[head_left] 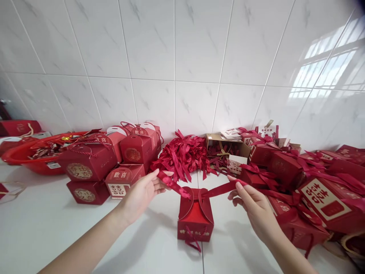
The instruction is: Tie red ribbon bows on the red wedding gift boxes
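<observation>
A small red gift box (195, 217) stands upright on the white tiled surface, its rounded top flaps folded together. A red ribbon (219, 189) runs through the holes in those flaps, and a twisted cord handle hangs down the front. My left hand (142, 192) pinches one end of the ribbon out to the left. Out to the right, my right hand (251, 205) grips the other end between thumb and fingers. Both ribbon ends stretch up and away from the box, with no knot visible. Neither hand touches the box itself.
Behind lies a heap of cut red ribbons (186, 154) beside an open cardboard box (243, 149) of tags. Red boxes (85, 161) are stacked at left near a red basin (42, 166). Ribbon-tied boxes (327, 203) crowd the right. A tiled wall (154, 99) rises behind.
</observation>
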`<action>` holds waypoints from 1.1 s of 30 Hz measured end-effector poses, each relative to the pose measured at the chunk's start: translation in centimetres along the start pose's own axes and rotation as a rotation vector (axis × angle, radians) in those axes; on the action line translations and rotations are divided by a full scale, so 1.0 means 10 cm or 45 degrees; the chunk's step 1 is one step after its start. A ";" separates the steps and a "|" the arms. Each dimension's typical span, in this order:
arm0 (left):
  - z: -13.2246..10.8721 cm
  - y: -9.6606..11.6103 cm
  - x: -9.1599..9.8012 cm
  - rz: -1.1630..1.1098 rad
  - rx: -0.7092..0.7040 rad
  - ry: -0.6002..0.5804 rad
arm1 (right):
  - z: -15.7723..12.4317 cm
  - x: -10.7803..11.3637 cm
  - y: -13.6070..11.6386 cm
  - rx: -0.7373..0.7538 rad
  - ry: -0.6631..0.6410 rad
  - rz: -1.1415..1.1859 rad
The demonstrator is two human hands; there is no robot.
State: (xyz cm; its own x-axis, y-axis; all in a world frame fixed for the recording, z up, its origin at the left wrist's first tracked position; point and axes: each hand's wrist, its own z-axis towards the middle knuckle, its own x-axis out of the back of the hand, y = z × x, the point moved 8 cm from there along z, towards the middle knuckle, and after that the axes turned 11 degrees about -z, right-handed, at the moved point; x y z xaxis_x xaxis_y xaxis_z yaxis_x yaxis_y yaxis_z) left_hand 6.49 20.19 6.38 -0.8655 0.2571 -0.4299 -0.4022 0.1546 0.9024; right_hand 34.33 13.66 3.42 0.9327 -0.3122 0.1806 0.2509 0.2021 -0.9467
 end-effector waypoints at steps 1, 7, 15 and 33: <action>0.00 0.05 -0.05 0.082 -0.055 -0.033 | 0.02 0.03 -0.08 0.029 0.031 -0.022; -0.02 0.39 -0.31 0.542 -0.350 -0.020 | 0.14 0.02 -0.53 0.137 0.083 -0.099; -0.12 0.79 -0.86 0.798 -0.651 -0.114 | 0.27 -0.16 -1.15 0.443 0.095 -0.131; -0.09 1.03 -1.06 0.343 -0.710 -0.268 | 0.44 -0.33 -1.59 0.468 -0.124 0.208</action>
State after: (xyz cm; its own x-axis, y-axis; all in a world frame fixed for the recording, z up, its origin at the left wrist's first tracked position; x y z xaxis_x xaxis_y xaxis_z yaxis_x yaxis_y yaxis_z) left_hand 11.29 18.24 20.24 -0.9036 0.4074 -0.1325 -0.3230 -0.4448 0.8353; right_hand 28.39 15.53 18.99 0.9837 -0.1625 0.0769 0.1567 0.5651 -0.8100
